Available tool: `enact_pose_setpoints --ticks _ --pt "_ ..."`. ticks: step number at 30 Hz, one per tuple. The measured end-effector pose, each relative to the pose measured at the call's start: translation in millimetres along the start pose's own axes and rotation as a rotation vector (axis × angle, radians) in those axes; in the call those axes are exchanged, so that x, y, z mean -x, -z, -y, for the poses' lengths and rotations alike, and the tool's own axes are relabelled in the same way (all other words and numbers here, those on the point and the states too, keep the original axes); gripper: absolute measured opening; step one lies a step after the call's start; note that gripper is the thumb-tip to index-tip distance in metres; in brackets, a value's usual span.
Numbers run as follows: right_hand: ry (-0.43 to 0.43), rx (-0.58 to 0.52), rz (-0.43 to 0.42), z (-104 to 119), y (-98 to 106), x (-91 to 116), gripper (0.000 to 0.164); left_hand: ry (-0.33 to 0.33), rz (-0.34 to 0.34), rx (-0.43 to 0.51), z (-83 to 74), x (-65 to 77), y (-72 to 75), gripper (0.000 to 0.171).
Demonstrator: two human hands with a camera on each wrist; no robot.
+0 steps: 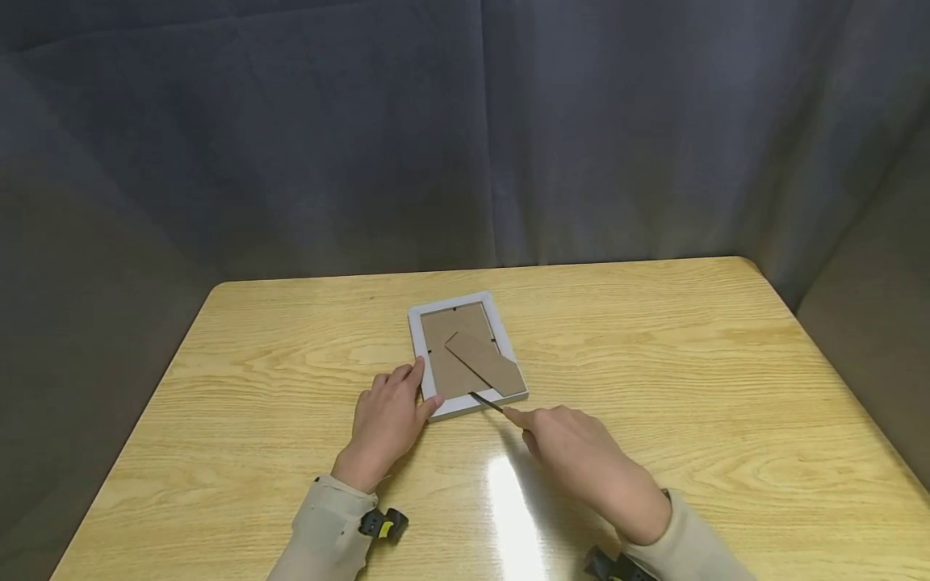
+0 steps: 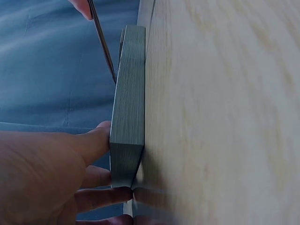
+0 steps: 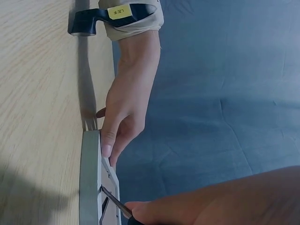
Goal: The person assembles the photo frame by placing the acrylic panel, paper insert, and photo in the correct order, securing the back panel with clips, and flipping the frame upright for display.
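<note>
A pale grey picture frame (image 1: 458, 406) lies face down on the wooden table, turned slightly. Its brown backing board (image 1: 441, 369) shows, with small dark tabs around the edge and a brown easel leg (image 1: 494, 365) slanting across to the lower right corner. My left hand (image 1: 390, 411) holds the near left corner, thumb on the rim and fingers along the side. In my right hand (image 1: 574, 452) is a thin dark screwdriver (image 3: 115, 202), its handle mostly hidden by the fingers. The tip meets the backing's near edge, just inside the rim and left of the leg.
The light wood table (image 1: 690, 363) extends around the frame on all sides. Behind it hangs a dark grey curtain (image 1: 349, 145). Black camera straps (image 1: 385, 524) sit at both wrists over beige sleeves. A bright light reflection lies on the tabletop between the forearms.
</note>
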State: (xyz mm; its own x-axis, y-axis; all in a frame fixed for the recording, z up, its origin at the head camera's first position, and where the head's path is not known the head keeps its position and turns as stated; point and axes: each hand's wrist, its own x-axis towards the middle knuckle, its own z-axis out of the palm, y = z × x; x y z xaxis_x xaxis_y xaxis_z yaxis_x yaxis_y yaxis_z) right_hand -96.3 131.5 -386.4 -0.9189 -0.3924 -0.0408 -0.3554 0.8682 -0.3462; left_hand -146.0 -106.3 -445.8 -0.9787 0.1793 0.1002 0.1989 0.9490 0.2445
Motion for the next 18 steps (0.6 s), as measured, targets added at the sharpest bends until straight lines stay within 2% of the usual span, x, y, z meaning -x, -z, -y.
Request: enact_pose_setpoints --ticks 10,18 --pt "-0.01 0.051 -0.005 0.4 2.8 1.3 0.044 0.005 0.015 0.032 0.9 -1.8 -1.7 0.069" --pt "0.007 0.072 -0.019 0.7 6.0 2.4 0.046 -0.028 -0.011 0.052 3.3 0.2 -0.1 0.07"
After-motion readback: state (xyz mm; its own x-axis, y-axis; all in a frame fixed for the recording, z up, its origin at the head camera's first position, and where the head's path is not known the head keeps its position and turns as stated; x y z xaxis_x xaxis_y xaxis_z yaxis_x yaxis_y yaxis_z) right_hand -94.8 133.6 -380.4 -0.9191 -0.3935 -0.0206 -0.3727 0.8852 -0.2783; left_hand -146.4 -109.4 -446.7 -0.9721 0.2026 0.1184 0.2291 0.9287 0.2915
